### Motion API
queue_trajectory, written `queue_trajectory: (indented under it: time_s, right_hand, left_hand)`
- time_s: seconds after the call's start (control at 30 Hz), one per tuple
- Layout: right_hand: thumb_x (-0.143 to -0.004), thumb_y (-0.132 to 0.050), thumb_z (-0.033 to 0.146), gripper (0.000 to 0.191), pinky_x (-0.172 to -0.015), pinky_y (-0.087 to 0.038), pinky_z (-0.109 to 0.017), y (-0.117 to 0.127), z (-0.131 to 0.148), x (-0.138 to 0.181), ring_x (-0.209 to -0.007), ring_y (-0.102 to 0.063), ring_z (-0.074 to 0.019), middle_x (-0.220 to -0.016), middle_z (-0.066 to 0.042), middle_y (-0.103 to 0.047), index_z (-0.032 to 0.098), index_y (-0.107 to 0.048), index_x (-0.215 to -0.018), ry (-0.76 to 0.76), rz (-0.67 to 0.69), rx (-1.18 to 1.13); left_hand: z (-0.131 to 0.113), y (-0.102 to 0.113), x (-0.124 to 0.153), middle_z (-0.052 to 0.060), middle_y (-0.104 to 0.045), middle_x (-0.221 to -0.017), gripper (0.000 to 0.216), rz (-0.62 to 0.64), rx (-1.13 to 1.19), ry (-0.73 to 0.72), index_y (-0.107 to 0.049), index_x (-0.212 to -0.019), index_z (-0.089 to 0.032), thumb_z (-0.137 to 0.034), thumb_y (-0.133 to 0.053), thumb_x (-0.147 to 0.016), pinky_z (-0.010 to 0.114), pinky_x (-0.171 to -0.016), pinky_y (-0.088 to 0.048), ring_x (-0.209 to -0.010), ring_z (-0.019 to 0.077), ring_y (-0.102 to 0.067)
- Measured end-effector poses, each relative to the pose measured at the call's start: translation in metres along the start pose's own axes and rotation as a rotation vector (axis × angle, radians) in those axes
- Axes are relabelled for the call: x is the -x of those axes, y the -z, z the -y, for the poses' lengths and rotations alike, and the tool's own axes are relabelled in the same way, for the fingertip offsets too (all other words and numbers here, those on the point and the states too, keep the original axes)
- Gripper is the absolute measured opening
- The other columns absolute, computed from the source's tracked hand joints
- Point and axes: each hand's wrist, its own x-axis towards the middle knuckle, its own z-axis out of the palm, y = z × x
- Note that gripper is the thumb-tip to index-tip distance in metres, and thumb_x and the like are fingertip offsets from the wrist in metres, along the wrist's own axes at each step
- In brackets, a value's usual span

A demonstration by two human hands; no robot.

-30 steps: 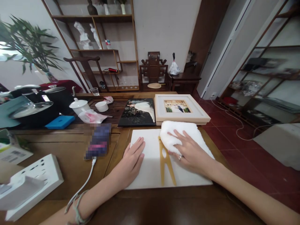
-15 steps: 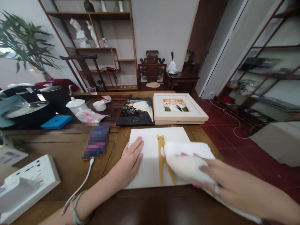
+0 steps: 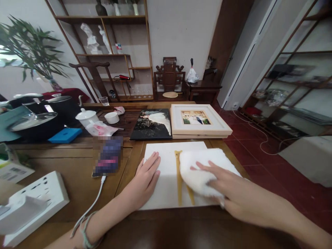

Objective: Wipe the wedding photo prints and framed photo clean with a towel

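Since the frame half a second earlier, the right hand (image 3: 228, 188) and the white towel (image 3: 201, 169) have shifted slightly toward 12 o'clock, and the towel hides more of the yellow figure (image 3: 178, 176); the left hand (image 3: 148, 180) has kept its place on the board. We take the white board (image 3: 166, 193) as our dial, 12 o'clock pointing away from the wearer.

We see the towel bunched over the board's 3 o'clock part, overlapping the figure's right side. The right hand holds it from above, fingers stretched and spread over the cloth; we cannot see the grip underneath. The figure, two-legged with an eared head, lies at the board's centre; we cannot tell whether it is printed or laid on. At the board's 9 o'clock edge the left hand rests flat, fingers straight and close together, holding nothing.

Outward on the wooden table (image 3: 181, 228), we record a dark photo panel (image 3: 153, 123) at 11 o'clock, just beside a pale framed picture (image 3: 196, 117) between 12 and 1. A pixelated item (image 3: 109, 155) with a white cable (image 3: 97, 193) lies between 9 and 10, a power strip (image 3: 53, 197) between 8 and 9, and a white cup (image 3: 111, 118) at 10.
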Motion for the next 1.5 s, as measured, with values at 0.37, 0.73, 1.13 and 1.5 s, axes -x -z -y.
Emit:
queue_trajectory:
  time_s: [0.37,0.73,1.13,1.5]
  right_hand:
    - [-0.094,-0.034,0.046,0.042,-0.098,-0.039,-0.052,0.009,0.006,-0.015,-0.122,-0.046,-0.0333,-0.122,-0.013,-0.059,0.019,-0.063,-0.107,-0.178,-0.136,-0.106]
    - [-0.089,-0.047,0.025,0.028,-0.106,-0.014,-0.061,-0.023,0.021,-0.058,-0.137,-0.017,-0.0334,-0.144,-0.014,-0.037,0.02,-0.068,-0.106,0.236,-0.105,0.146]
    - [-0.084,-0.052,0.024,0.029,-0.108,-0.018,-0.057,-0.014,0.047,-0.023,-0.137,-0.019,-0.0314,-0.143,-0.012,-0.04,0.019,-0.067,-0.108,0.199,0.077,-0.002]
    - [-0.09,-0.042,0.025,0.034,-0.104,-0.022,-0.06,-0.012,0.018,-0.095,-0.134,-0.024,-0.0373,-0.138,-0.019,-0.045,0.011,-0.063,-0.115,0.116,-0.098,0.181]
  left_hand:
    - [0.003,0.0,0.001,0.011,-0.03,-0.149,0.048,0.002,-0.012,-0.035,-0.035,-0.141,-0.017,-0.014,-0.027,-0.093,0.049,-0.112,-0.02,-0.139,0.0235,-0.02]
    - [0.006,-0.002,0.002,0.011,-0.029,-0.15,0.049,-0.01,0.0,-0.052,-0.032,-0.141,-0.017,-0.013,-0.024,-0.093,0.048,-0.112,-0.02,-0.14,0.0215,-0.02]
    - [0.005,-0.001,0.001,0.013,-0.028,-0.15,0.05,0.04,-0.03,-0.036,-0.033,-0.14,-0.013,-0.012,-0.023,-0.091,0.047,-0.113,-0.018,-0.14,0.0213,-0.017]
    - [0.0,0.003,0.0,0.014,-0.028,-0.15,0.05,0.046,0.001,-0.009,-0.034,-0.14,-0.011,-0.012,-0.025,-0.091,0.052,-0.111,-0.02,-0.139,0.0251,-0.02]
